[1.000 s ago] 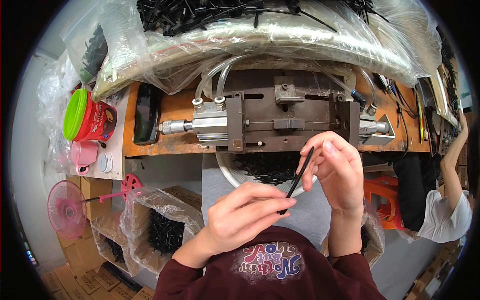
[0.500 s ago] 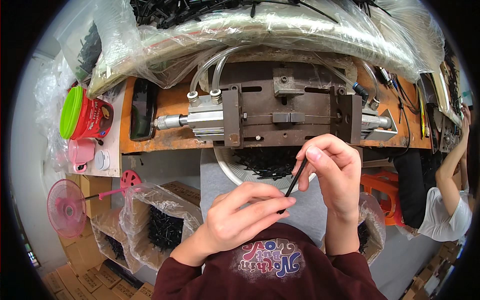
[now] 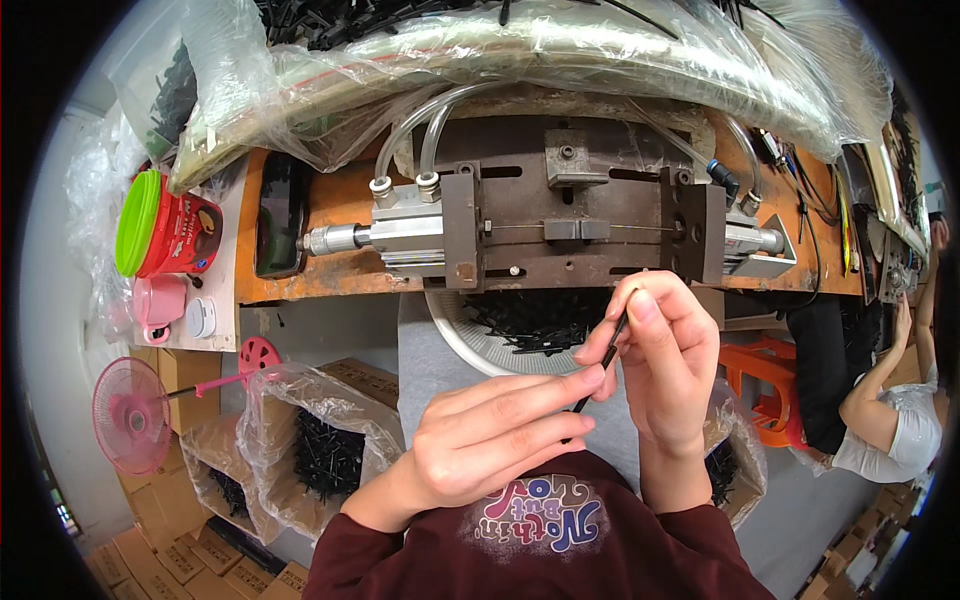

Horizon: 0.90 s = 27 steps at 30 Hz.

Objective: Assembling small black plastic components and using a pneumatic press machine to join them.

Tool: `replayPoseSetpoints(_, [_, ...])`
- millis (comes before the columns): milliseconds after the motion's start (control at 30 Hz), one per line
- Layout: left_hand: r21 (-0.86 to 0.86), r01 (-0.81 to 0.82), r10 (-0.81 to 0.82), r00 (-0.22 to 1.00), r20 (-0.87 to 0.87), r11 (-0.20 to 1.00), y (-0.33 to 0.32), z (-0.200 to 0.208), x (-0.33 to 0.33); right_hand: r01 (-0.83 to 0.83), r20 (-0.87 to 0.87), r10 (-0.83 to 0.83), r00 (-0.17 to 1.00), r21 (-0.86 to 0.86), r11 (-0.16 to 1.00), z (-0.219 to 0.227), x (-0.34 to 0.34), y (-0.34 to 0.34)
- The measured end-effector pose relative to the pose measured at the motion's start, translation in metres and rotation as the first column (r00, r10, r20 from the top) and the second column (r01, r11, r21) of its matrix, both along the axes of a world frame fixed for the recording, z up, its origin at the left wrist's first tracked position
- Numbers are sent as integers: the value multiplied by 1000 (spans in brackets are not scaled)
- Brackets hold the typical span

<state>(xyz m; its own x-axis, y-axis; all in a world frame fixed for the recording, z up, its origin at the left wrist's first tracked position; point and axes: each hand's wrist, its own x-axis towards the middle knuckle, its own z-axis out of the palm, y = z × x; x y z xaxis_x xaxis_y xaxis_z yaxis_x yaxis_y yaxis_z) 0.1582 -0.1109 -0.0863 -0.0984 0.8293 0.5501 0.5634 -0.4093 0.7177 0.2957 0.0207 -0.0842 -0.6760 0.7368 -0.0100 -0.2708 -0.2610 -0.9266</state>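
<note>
A thin black plastic rod [image 3: 609, 354] slants between my two hands, in front of a bench-mounted metal fixture [image 3: 560, 272]. My left hand [image 3: 490, 435] pinches its lower part, with the fingers stretched along and over it. Around the upper end, the thumb and fingertips of my right hand [image 3: 668, 365] are closed. My fingers hide parts of the rod, so its ends are hard to make out. Just beyond my hands, a white basket [image 3: 452, 338] holds many small black parts [image 3: 535, 325]. On the fixture, a small dark block [image 3: 577, 231] sits along a thin wire between two air cylinders.
Plastic-lined boxes of black pieces [image 3: 328, 455] stand at my left, near a pink fan [image 3: 131, 415]. A red tub [image 3: 190, 235] and a phone-like dark tray [image 3: 281, 220] lie at the bench's left. An orange stool [image 3: 760, 390] and another person [image 3: 890, 425] are at right.
My left fingertips have shifted slightly right and up along the rod, closer to my right hand. The right fingers have curled a little more around its upper end. The other person's arms have lowered.
</note>
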Motion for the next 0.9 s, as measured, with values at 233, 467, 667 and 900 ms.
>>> replayPoseSetpoints(233, [6, -1, 1, 1000, 7, 1000, -1, -1, 3, 60, -20, -61, 998, -25, 998, 1, 0, -5])
replayPoseSetpoints(467, [7, 0, 0, 1000, -1, 1000, -2, -1, 4, 24, -72, -27, 997, -37, 999, -2, 5, -4])
replayPoseSetpoints(667, [5, 1, -1, 1000, -4, 1000, -2, 0, 3, 49, -51, -48, 998, 11, 999, -2, 5, -8])
replayPoseSetpoints(900, [14, 5, -6, 1000, 6, 1000, -2, 2, 1, 34, -59, -30, 998, 67, 997, 0, 4, -10])
